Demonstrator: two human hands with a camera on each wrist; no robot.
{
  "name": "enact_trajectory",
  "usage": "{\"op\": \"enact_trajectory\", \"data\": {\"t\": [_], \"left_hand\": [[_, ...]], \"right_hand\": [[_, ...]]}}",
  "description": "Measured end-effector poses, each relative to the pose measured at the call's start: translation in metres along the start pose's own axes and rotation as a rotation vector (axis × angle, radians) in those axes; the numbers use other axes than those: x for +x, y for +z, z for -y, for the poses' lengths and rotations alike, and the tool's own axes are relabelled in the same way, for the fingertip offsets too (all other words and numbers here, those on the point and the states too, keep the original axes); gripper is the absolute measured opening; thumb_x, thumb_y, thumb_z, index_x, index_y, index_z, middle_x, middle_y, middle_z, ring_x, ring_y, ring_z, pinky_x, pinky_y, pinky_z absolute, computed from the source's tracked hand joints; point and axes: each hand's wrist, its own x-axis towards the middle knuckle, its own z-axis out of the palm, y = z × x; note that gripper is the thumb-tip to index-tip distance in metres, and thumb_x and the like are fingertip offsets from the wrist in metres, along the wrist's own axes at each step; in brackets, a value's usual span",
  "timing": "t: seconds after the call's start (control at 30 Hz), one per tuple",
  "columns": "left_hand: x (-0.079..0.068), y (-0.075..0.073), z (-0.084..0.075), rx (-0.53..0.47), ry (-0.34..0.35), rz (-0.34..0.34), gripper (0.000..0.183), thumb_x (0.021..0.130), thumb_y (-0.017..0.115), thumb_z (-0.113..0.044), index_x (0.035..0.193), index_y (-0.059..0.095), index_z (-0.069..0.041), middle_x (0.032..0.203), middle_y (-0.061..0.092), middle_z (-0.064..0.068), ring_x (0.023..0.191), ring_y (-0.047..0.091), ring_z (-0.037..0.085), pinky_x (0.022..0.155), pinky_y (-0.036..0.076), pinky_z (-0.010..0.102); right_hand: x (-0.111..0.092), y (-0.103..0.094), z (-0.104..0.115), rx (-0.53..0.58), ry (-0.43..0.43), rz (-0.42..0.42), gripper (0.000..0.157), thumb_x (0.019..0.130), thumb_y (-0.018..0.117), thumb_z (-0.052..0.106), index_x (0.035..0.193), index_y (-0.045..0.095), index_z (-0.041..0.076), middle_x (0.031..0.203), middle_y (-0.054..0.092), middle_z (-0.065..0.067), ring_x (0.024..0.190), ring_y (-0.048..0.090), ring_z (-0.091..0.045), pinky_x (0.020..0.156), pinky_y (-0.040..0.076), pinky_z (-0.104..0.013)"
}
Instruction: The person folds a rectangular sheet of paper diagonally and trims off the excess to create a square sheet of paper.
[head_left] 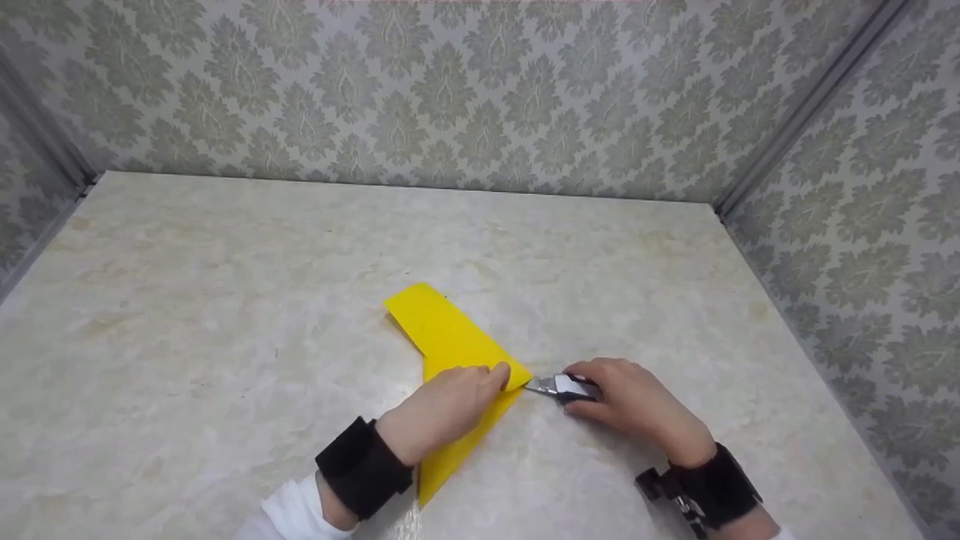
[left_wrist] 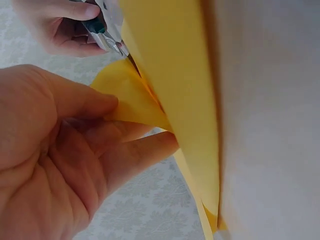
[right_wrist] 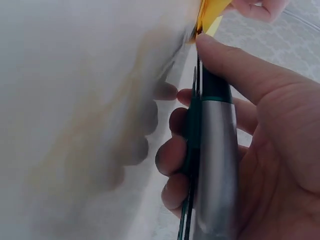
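Observation:
A folded sheet of yellow paper [head_left: 450, 326] lies bent on the table, one arm toward the back left and the other toward the front. My left hand [head_left: 450, 405] pinches a flap of it between thumb and fingers, clearest in the left wrist view. From the right, my right hand [head_left: 637, 397] grips a utility knife [head_left: 566, 386] with a silver and dark green handle [right_wrist: 217, 155]. The knife's blade [left_wrist: 132, 65] enters the fold at the paper's right corner; its tip is hidden between the layers.
The pale marbled table [head_left: 225, 300] extends around both hands. Patterned panels [head_left: 450, 90] rise behind it and along its sides. Black bands [head_left: 364, 469] wrap both wrists, and a small dark device [head_left: 671, 495] hangs by the right one.

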Motion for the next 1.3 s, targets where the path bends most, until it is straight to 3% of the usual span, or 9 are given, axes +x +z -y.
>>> {"op": "enact_trajectory", "data": {"t": [0.1,0.2,0.3,0.47,0.57,0.67,0.73,0.93,1.3], "left_hand": [[-0.001,-0.001,-0.001,-0.052,-0.031,0.022,0.005,0.100,0.059,-0.012,0.099,0.058,-0.007,0.078,0.057,0.007,0.065,0.050,0.018,0.062,0.048,0.027],[0.000,-0.001,-0.002,-0.116,-0.069,0.032,0.021,0.100,0.061,-0.025,0.088,0.064,-0.008,0.075,0.057,0.004,0.066,0.049,0.017,0.064,0.047,0.026],[0.001,0.002,-0.002,-0.073,-0.072,-0.018,0.029,0.098,0.065,-0.031,0.083,0.066,-0.006,0.076,0.056,0.004,0.065,0.049,0.017,0.064,0.048,0.026],[-0.002,0.006,-0.003,0.115,-0.149,-0.064,0.037,0.088,0.078,-0.029,0.106,0.061,-0.002,0.098,0.055,0.011,0.083,0.054,0.023,0.073,0.057,0.027],[-0.004,0.004,-0.004,0.137,-0.259,0.014,0.055,0.089,0.075,-0.039,0.125,0.056,-0.002,0.124,0.058,0.017,0.113,0.058,0.032,0.093,0.057,0.038],[-0.005,0.001,-0.003,0.123,-0.345,0.107,0.068,0.092,0.069,-0.046,0.143,0.049,-0.006,0.149,0.048,0.019,0.138,0.046,0.040,0.107,0.047,0.054],[-0.005,-0.001,-0.002,0.079,-0.376,0.150,0.072,0.093,0.067,-0.047,0.149,0.043,-0.008,0.156,0.043,0.017,0.144,0.039,0.041,0.110,0.042,0.061],[-0.005,-0.005,0.005,-0.051,-0.359,0.166,0.074,0.093,0.069,-0.042,0.150,0.042,-0.004,0.158,0.039,0.018,0.147,0.035,0.043,0.113,0.037,0.063],[-0.004,-0.006,0.011,-0.084,-0.307,0.189,0.075,0.091,0.071,-0.042,0.150,0.043,-0.005,0.158,0.041,0.016,0.148,0.036,0.038,0.115,0.036,0.060]], "right_hand": [[-0.001,0.001,0.001,-0.023,-0.001,-0.009,0.044,0.085,0.079,0.034,0.124,0.069,0.016,0.108,0.073,0.002,0.095,0.065,-0.013,0.084,0.053,-0.038],[-0.001,0.002,0.003,-0.039,0.008,0.001,0.047,0.085,0.079,0.034,0.128,0.068,0.016,0.107,0.073,0.002,0.093,0.064,-0.012,0.084,0.053,-0.038],[-0.001,0.002,0.004,-0.051,0.016,0.013,0.049,0.086,0.078,0.035,0.130,0.067,0.017,0.106,0.073,0.001,0.092,0.063,-0.011,0.083,0.052,-0.038],[0.001,0.002,0.005,-0.056,0.036,0.022,0.050,0.086,0.078,0.035,0.131,0.067,0.017,0.106,0.073,0.001,0.091,0.062,-0.012,0.082,0.052,-0.038],[0.002,0.002,0.004,-0.054,0.046,0.027,0.049,0.086,0.078,0.034,0.131,0.067,0.018,0.105,0.072,0.002,0.087,0.059,-0.010,0.081,0.051,-0.036],[0.002,0.003,0.000,-0.053,0.031,0.025,0.049,0.087,0.077,0.034,0.132,0.066,0.018,0.103,0.071,0.003,0.085,0.056,-0.009,0.080,0.050,-0.035],[0.002,0.003,-0.003,-0.052,0.012,0.023,0.049,0.088,0.076,0.034,0.133,0.065,0.019,0.103,0.069,0.003,0.085,0.054,-0.010,0.080,0.049,-0.034],[0.003,-0.001,-0.012,-0.039,-0.025,0.022,0.048,0.090,0.075,0.034,0.135,0.064,0.023,0.097,0.062,0.007,0.082,0.050,-0.009,0.075,0.043,-0.027],[0.012,-0.002,-0.010,-0.032,-0.034,0.025,0.047,0.090,0.075,0.033,0.135,0.064,0.023,0.094,0.060,0.008,0.079,0.048,-0.009,0.072,0.040,-0.025]]}}
